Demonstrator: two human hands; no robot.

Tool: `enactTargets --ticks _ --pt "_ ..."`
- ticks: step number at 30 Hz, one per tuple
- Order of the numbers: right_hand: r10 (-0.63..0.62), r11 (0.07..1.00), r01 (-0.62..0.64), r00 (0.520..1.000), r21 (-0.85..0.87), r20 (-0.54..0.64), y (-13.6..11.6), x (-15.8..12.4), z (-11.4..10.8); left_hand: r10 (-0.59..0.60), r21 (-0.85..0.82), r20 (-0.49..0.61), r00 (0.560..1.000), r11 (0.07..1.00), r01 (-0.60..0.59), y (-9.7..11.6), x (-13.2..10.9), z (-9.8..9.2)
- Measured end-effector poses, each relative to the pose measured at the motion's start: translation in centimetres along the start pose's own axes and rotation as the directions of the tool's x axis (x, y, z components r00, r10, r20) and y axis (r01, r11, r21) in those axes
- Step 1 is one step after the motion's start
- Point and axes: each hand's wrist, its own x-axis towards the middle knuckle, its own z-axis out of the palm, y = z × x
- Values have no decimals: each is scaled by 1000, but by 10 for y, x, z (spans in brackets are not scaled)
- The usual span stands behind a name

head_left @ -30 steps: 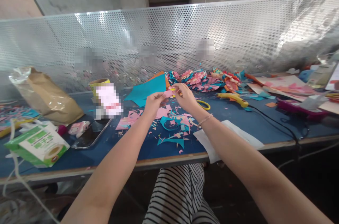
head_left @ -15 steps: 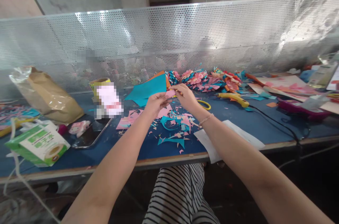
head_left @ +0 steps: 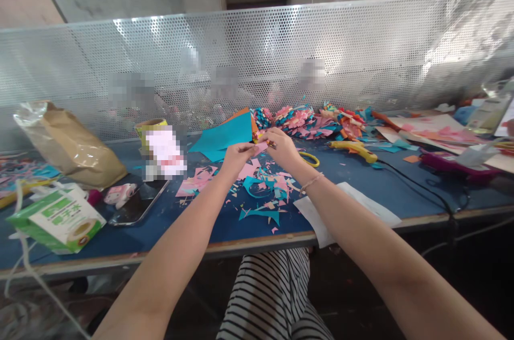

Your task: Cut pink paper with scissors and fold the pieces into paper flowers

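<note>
My left hand is closed in a pinch on a small piece of pink paper, held above the table. From the other side, my right hand has its fingers bent and closed on the same paper; its fingertips are partly hidden. Below both hands lies a scatter of pink and blue paper scraps. Close to my right wrist a yellow loop, apparently a scissors handle, rests on the table. Blue paper sheets lie just behind my left hand.
Bundles of fringed coloured paper line the back, before a perforated metal screen. A yellow glue gun with a black cord lies right. A white sheet sits under my right forearm. Left are a brown bag and a green-white box.
The pink paper has turned slightly and shifted a little lower and right between my fingers. My left fingers have moved slightly closer to my right hand.
</note>
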Motion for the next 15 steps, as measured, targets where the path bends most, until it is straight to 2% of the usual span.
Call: enactTargets --ticks 9,15 --pt "-18 1000 19 999 23 -50 -5 -1 0 14 -26 13 1000 1000 -14 2 -2 2" --pt "22 997 -19 999 71 -43 -7 -2 2 20 -46 2 1000 999 -20 4 -4 3"
